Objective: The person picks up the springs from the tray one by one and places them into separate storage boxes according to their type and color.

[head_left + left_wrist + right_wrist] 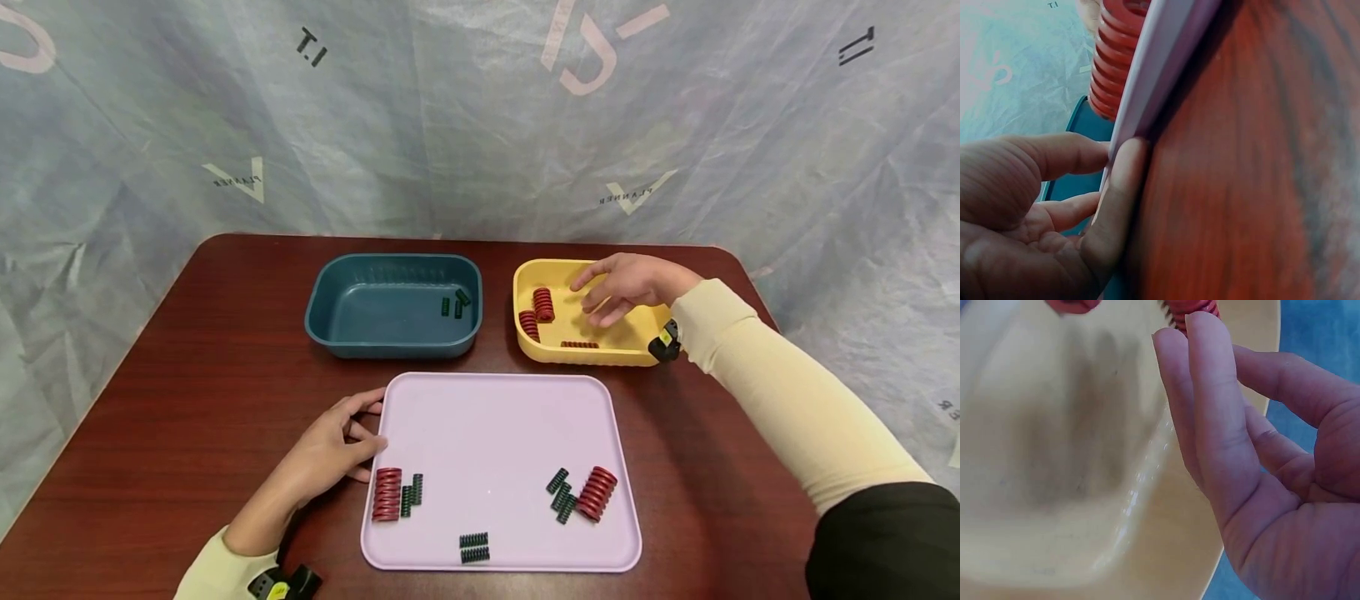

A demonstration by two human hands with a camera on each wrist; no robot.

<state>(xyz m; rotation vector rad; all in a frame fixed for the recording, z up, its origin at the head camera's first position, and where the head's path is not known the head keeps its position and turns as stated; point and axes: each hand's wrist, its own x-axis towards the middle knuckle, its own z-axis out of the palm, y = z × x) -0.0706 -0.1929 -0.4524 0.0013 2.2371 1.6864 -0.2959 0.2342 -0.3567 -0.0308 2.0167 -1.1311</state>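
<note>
My left hand (337, 446) lies on the table at the left rim of the lilac tray (495, 417); in the left wrist view its thumb (1119, 194) and a fingertip rest against that rim (1154, 75), holding nothing. On the tray lie two red springs (387, 493) (596, 493) and several small green springs (561, 497). My right hand (622, 287) hovers over the yellow bin (525, 275), its fingers (1210, 412) straight and holding nothing. Red springs (542, 304) lie in that bin. The teal bin (330, 292) holds green springs (453, 305).
The dark wooden table (187, 375) has rounded far corners. A pale plastic sheet (450, 125) hangs close behind it. Both bins stand side by side just beyond the tray.
</note>
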